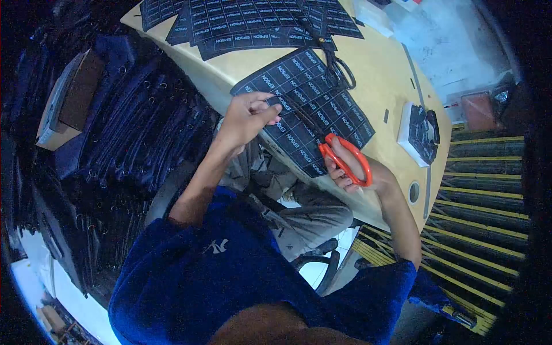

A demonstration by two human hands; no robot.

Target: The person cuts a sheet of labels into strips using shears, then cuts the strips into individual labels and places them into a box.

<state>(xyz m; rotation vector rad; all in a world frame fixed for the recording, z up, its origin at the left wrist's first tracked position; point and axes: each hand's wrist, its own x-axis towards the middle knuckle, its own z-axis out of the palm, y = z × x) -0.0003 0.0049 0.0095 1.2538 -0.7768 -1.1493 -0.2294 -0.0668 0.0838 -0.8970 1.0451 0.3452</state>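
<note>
A black sheet printed with a grid of EPSON labels (pixel 345 112) lies at the near edge of the table. My left hand (pixel 252 115) pinches the sheet near its left side, thumb and fingers together. In my right hand (pixel 345 167) is a pair of scissors with orange handles (pixel 363 162). Their dark blades reach up and left across the sheet toward my left fingers. How far the blades are apart is hard to make out against the black print. A second pair of scissors with black handles (pixel 340 72) rests across the sheet's top edge.
More printed black sheets (pixel 247 26) overlap at the table's far side. A white-edged stack of small black pieces (pixel 418 133) sits at right on the yellow table (pixel 397 172). Dark bags (pixel 132 115) pile up at left beside a cardboard box (pixel 72 100). A yellow-barred folding gate (pixel 483 195) stands right.
</note>
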